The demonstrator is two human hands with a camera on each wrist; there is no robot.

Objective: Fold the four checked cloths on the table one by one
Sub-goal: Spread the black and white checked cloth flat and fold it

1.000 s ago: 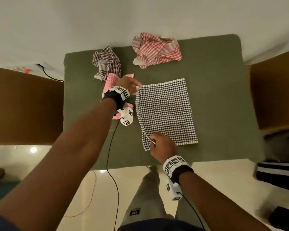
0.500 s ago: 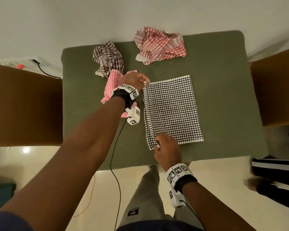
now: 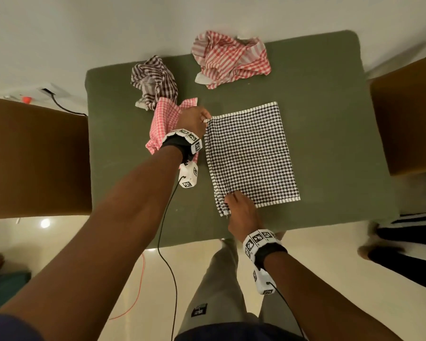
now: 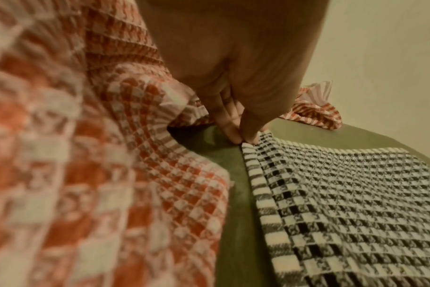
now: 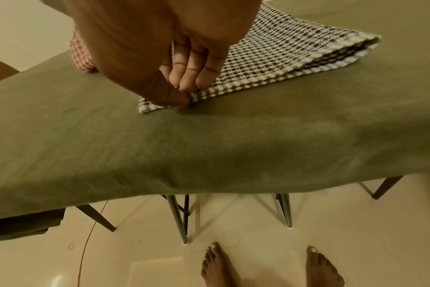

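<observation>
Cloth [image 3: 250, 156] shifted right, both hands pinching corners

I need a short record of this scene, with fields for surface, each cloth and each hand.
surface: green covered table
black-and-white checked cloth: flat, folded layers
small-check red cloth: beside left hand
crumpled red striped-check cloth: far edge
crumpled dark brown checked cloth: far left
left hand: pinches black-and-white cloth's far left corner
right hand: pinches its near left corner

Black checked cloth [image 3: 251, 156] flat on green table [image 3: 330, 119]; left hand [image 3: 193, 120] pinches far-left corner, right hand [image 3: 240, 210] pinches near-left corner.
</observation>
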